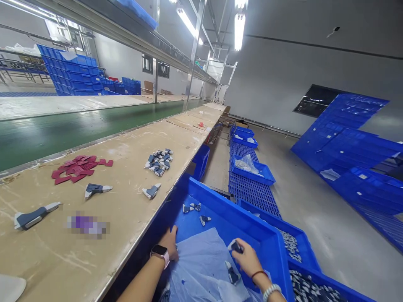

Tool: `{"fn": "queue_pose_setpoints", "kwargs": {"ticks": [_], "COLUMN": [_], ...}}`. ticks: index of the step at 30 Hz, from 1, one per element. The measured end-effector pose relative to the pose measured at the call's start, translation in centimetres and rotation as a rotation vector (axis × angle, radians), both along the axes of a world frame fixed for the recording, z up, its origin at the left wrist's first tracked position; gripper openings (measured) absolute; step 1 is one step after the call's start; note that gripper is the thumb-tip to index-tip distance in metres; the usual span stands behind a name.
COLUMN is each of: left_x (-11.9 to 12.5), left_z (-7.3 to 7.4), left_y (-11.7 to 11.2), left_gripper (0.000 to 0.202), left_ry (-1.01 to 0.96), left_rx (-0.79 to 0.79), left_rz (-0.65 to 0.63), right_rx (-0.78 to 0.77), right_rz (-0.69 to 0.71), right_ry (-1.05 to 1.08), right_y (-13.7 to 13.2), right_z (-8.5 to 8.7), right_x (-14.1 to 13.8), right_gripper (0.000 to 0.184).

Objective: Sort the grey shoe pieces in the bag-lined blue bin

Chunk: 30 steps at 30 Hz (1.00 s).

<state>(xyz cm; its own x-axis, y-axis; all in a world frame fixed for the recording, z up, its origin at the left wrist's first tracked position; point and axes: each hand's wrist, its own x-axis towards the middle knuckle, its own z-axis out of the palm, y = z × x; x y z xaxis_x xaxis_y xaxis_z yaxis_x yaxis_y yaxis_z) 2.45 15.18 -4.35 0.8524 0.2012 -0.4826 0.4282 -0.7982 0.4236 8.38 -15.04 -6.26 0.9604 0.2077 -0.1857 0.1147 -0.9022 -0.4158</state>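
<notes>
My right hand point(248, 258) is closed around a dark grey-and-white plastic part point(236, 246) above the blue bin point(252, 228). Beneath it, a similar part point(232, 272) lies on a translucent plastic sheet point(201, 260) in the bin. My left hand point(170, 243), with a watch on its wrist, is at the bin's left side, gripping the sheet's edge; its fingertips are partly hidden. Several more such parts point(204, 219) rest on the bin floor beyond the sheet.
On the worktable point(126, 226) are a pile of dark red pieces point(75, 168), a cluster of grey-and-white parts point(159, 161) and a few single ones. A green conveyor belt point(94, 126) runs behind. Filled blue bins point(315, 289) stand at the right.
</notes>
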Motion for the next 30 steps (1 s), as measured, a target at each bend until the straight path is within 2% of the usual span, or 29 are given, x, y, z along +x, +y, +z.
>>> {"fn": "queue_pose_setpoints", "kwargs": {"ticks": [3,6,8,10,13,16,19,21,23,25,27,28,30], "left_x": [0.0,-0.2,-0.2,-0.1,0.4,0.9,1.2,1.3,1.2,0.9,0.4,0.1,-0.6], "left_z": [-0.1,-0.1,0.0,0.2,0.8,1.8,3.4,4.8,6.8,9.3,11.8,12.9,14.5], "left_y": [0.0,-0.1,-0.1,0.0,0.5,1.2,1.7,1.2,-0.3,-3.2,-7.4,-10.0,-15.8], "left_gripper": [0.052,0.048,0.043,0.036,0.027,0.017,0.009,0.014,0.038,0.067,0.082,0.082,0.079], "left_ry": [-0.025,-0.048,-0.068,-0.079,-0.105,-0.173,-0.185,-0.170,-0.115,-0.003,0.156,0.248,0.490], "left_rx": [0.030,0.042,0.027,-0.026,-0.167,-0.338,-0.541,-0.713,-0.927,-1.137,-1.325,-1.408,-1.568], "left_rz": [-0.011,0.008,0.038,0.083,0.182,0.293,0.413,0.497,0.542,0.516,0.424,0.368,0.299], "right_rx": [-0.101,-0.231,-0.269,-0.260,-0.144,0.128,0.535,0.810,1.114,1.523,1.921,2.027,2.028], "right_rz": [0.105,0.068,0.023,-0.007,-0.043,-0.137,-0.305,-0.396,-0.487,-0.647,-0.883,-1.015,-1.244], "right_ry": [0.097,0.148,0.168,0.192,0.228,0.259,0.336,0.383,0.415,0.451,0.462,0.438,0.337], "right_y": [1.3,2.6,3.0,3.1,2.7,2.0,0.7,-1.0,-3.7,-7.3,-11.3,-13.3,-16.9], "right_z": [-0.2,-0.7,-0.8,-0.5,0.1,1.2,3.7,6.2,8.7,10.1,9.6,8.6,5.6], "right_x": [-2.6,-4.5,-4.9,-4.6,-3.4,-2.3,-1.9,-2.7,-4.6,-7.3,-10.3,-11.6,-13.5], "right_gripper": [0.028,0.046,0.054,0.057,0.047,0.033,0.030,0.047,0.070,0.083,0.092,0.092,0.081]}}
